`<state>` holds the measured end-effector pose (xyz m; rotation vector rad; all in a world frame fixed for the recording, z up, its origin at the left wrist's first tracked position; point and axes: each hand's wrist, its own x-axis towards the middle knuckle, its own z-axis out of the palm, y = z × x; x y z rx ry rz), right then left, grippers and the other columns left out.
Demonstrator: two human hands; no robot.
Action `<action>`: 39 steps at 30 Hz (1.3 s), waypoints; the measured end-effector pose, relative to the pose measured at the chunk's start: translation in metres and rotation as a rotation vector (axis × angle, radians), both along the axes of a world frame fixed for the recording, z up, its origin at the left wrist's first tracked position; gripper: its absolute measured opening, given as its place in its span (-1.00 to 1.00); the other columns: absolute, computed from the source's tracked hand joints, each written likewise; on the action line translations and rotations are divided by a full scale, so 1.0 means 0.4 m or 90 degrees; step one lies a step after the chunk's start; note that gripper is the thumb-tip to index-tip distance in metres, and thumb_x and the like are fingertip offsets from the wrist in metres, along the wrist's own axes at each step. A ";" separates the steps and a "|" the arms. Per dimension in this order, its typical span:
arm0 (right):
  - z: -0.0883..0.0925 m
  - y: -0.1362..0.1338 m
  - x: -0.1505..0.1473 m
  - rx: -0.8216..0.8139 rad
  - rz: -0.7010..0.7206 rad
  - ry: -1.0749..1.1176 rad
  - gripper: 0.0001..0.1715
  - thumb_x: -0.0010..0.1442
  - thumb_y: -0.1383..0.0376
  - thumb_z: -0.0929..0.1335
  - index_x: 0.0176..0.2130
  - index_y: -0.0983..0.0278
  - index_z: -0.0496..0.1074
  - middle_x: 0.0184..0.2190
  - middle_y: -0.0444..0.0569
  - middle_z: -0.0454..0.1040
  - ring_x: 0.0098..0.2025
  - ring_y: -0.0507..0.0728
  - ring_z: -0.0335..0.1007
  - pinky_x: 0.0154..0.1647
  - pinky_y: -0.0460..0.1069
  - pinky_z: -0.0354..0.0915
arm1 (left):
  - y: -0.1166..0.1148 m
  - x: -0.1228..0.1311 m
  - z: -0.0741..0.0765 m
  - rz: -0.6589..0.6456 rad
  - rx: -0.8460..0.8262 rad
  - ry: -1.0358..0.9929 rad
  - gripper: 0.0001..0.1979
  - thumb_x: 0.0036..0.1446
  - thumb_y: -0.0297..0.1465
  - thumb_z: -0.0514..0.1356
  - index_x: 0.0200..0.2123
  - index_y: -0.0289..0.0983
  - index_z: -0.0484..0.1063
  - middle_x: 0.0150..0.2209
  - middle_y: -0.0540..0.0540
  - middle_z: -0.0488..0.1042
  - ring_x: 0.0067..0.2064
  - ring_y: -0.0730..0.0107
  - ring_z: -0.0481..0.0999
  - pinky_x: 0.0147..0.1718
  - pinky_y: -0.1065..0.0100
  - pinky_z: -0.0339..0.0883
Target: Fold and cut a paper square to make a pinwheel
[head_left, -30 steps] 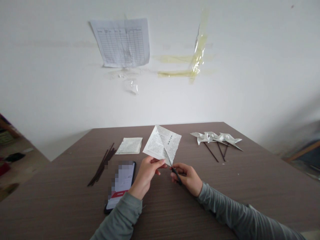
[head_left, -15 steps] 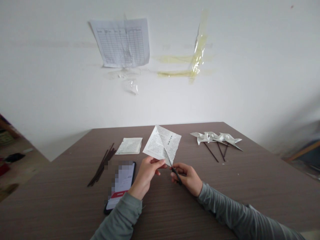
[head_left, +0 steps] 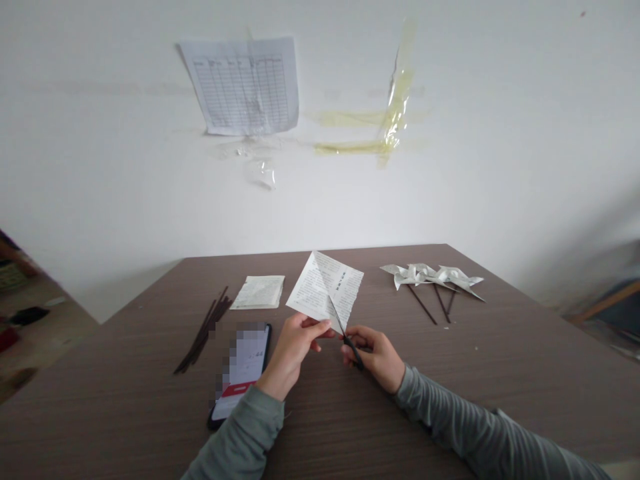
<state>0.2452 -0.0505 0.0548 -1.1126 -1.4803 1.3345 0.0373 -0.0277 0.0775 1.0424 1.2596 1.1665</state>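
My left hand [head_left: 295,347] pinches the near corner of a square sheet of printed paper [head_left: 325,287] and holds it tilted up above the brown table [head_left: 450,373]. In my right hand [head_left: 377,353] is a pair of small black-handled scissors [head_left: 345,330], fingers closed round the handles. The blades point up and away into the paper along a diagonal crease, near its lower corner.
A phone [head_left: 243,370] with a lit screen lies beside my left wrist. A bundle of thin dark sticks [head_left: 205,327] and a small stack of paper squares [head_left: 260,291] lie to the left. Several finished paper pinwheels on sticks [head_left: 435,277] lie at the right, by the wall.
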 end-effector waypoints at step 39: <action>-0.042 0.020 0.013 0.057 0.006 -0.077 -0.24 0.06 -0.46 0.76 -0.19 0.07 0.78 -0.47 0.01 0.73 -0.34 0.47 0.77 0.09 0.41 0.74 | 0.010 -0.001 0.005 0.149 0.007 -0.097 -0.76 0.02 -0.40 0.67 -0.41 -0.20 0.68 -0.37 -0.08 0.79 -0.37 0.29 0.70 -0.57 0.44 0.23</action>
